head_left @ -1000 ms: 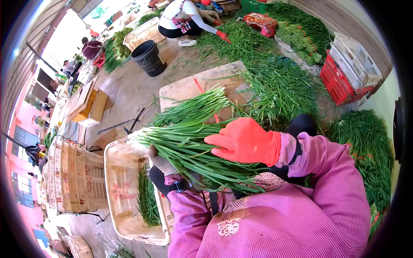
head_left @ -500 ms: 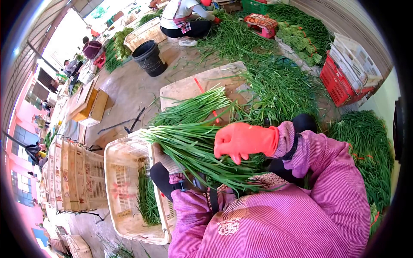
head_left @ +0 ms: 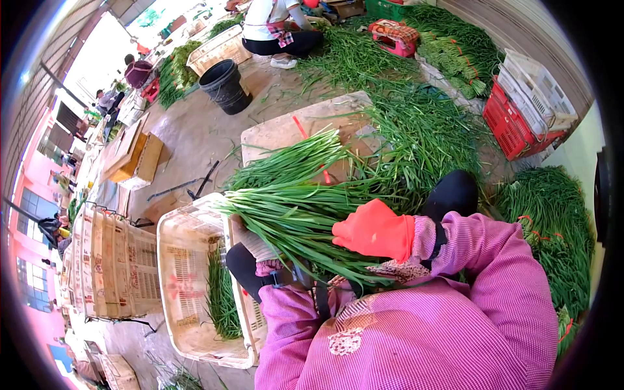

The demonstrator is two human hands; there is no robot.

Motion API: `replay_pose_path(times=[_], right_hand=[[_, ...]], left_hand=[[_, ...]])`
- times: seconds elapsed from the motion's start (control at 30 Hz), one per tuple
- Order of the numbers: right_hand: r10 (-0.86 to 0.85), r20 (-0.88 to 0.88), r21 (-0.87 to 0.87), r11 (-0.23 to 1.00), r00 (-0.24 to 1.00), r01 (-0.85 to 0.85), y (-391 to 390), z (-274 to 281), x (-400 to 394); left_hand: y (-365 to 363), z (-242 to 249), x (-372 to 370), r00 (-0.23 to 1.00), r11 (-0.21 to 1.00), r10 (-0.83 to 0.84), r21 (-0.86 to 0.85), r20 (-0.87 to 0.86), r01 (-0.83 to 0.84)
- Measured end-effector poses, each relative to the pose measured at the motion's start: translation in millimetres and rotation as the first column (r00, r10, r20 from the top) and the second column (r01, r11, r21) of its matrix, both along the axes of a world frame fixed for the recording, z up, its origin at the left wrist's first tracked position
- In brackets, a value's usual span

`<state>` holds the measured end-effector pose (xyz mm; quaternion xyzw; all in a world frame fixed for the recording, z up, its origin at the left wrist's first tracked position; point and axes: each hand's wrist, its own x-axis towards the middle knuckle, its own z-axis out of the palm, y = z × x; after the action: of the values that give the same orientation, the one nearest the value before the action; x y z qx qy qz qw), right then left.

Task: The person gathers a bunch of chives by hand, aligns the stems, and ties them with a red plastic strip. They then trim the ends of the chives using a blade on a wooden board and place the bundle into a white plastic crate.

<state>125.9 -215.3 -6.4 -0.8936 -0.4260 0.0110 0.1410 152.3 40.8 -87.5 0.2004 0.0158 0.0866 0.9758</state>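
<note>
A loose bunch of garlic chives (head_left: 292,211) lies across above my lap, pale stem ends to the left and green leaves spreading right. My left hand (head_left: 242,230) is under the stem end and supports it; the leaves cover most of its fingers. In an orange-red rubber glove, my right hand (head_left: 375,230) is closed at the leafy right side of the bunch. Its fingertips are turned away, so I cannot make out what they pinch. Beyond the bunch, more chives (head_left: 292,158) lie on a board (head_left: 273,133) beside a red strap (head_left: 300,127).
A white plastic basket (head_left: 170,286) holding some chives stands at my left, near stacked crates (head_left: 117,260). A loose heap of chives (head_left: 422,133) lies ahead right. Farther off are a black bucket (head_left: 225,88), a red crate (head_left: 513,123) and a crouching person (head_left: 276,29).
My right hand has moved slightly right and down, turning so its fingers fold toward the leaves. My right knee shows more. The bunch and my left hand have barely moved.
</note>
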Motion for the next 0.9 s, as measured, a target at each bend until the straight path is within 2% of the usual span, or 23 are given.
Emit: replay_pose_path(times=[0.07, 0.1, 0.17, 0.2, 0.23, 0.3, 0.33, 0.47, 0.63, 0.7, 0.8, 0.9], right_hand=[[-0.032, 0.010, 0.135, 0.990, 0.999, 0.030, -6, 10, 0], [-0.037, 0.010, 0.134, 0.990, 0.999, 0.035, -9, 13, 1], [-0.003, -0.067, 0.334, 0.942, 0.998, 0.025, -16, 20, 5], [-0.019, -0.596, 0.272, 0.936, 0.803, 0.224, -18, 50, 3], [-0.019, -0.596, 0.271, 0.936, 0.803, 0.223, -20, 68, 3], [-0.085, -0.863, 0.106, 0.933, 0.499, 0.343, -24, 90, 4], [-0.047, -0.891, 0.127, 0.929, 0.452, 0.347, -28, 94, 4], [-0.056, -0.911, 0.110, 0.923, 0.410, 0.369, -40, 103, 2], [-0.066, -0.941, 0.077, 0.913, 0.331, 0.401, -58, 109, 7], [0.019, -0.965, 0.150, 0.858, 0.262, 0.490, -68, 110, 7], [0.068, -0.958, 0.218, 0.805, 0.278, 0.552, -78, 115, 8], [0.084, -0.943, 0.268, 0.767, 0.323, 0.583, -82, 122, 6]], left_hand=[[3, -4, 2, 1.000, 1.000, 0.021, 0.018, -0.014, -0.021], [3, -6, 3, 0.999, 0.999, 0.042, 0.035, -0.026, -0.041], [3, -10, 5, 0.999, 0.999, 0.047, 0.025, -0.023, -0.047], [3, -11, 5, 0.998, 0.998, 0.059, 0.016, -0.021, -0.059], [3, -13, 6, 0.998, 0.998, 0.059, 0.015, -0.022, -0.059], [0, -15, 6, 0.997, 0.997, 0.063, 0.037, -0.041, -0.062], [-4, -16, 6, 0.997, 0.997, 0.067, 0.042, -0.040, -0.065], [-13, -13, 2, 0.998, 1.000, 0.015, -0.023, -0.059, -0.016], [-8, -20, 3, 0.997, 1.000, 0.018, -0.019, -0.074, -0.020], [-9, -18, 3, 0.998, 1.000, 0.008, -0.011, -0.069, -0.009], [-16, -3, -4, 0.989, 0.997, 0.070, 0.055, -0.128, -0.063], [-7, -21, 2, 0.976, 0.999, 0.011, 0.039, -0.216, -0.003]])
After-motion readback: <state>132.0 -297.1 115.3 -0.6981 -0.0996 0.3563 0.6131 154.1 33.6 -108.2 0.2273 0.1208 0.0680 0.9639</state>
